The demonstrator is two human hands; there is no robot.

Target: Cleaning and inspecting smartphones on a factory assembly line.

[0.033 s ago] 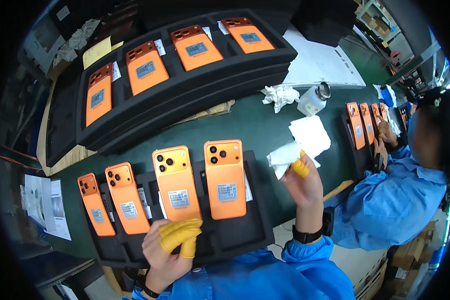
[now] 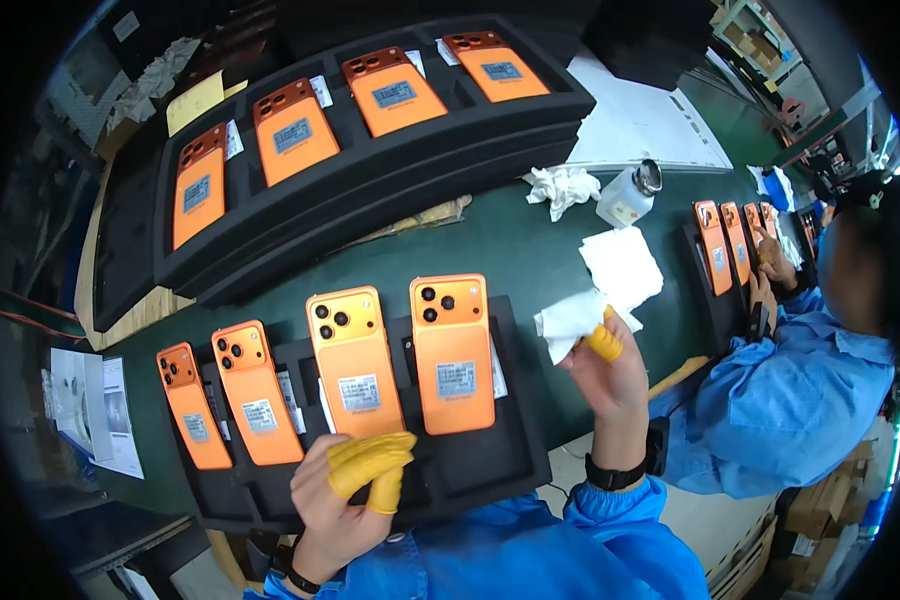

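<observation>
My left hand (image 2: pixel 355 495), with yellow finger cots on several fingers, is closed in front of the lower end of an orange phone (image 2: pixel 355 355); nothing shows in its pinch. My right hand (image 2: pixel 607 370), also with a yellow finger cot, grips a folded white wipe (image 2: pixel 570 322) above the table. In the black foam tray (image 2: pixel 515 400) before me lie several orange phones, camera side up, each with a silver label. The rightmost phone (image 2: pixel 453 350) lies between my hands. Two more, a phone (image 2: pixel 257 390) and the leftmost phone (image 2: pixel 194 405), are left of them.
Stacked black foam trays (image 2: pixel 370 170) with more orange phones stand at the back. A white bottle (image 2: pixel 628 195), crumpled tissue (image 2: pixel 562 192) and stacked white wipes (image 2: pixel 622 265) sit on the green table. At the right, a person in blue (image 2: pixel 780 400) handles similar phones.
My left hand has shifted slightly right and up in view. My right hand still grips the wipe, in almost the same place.
</observation>
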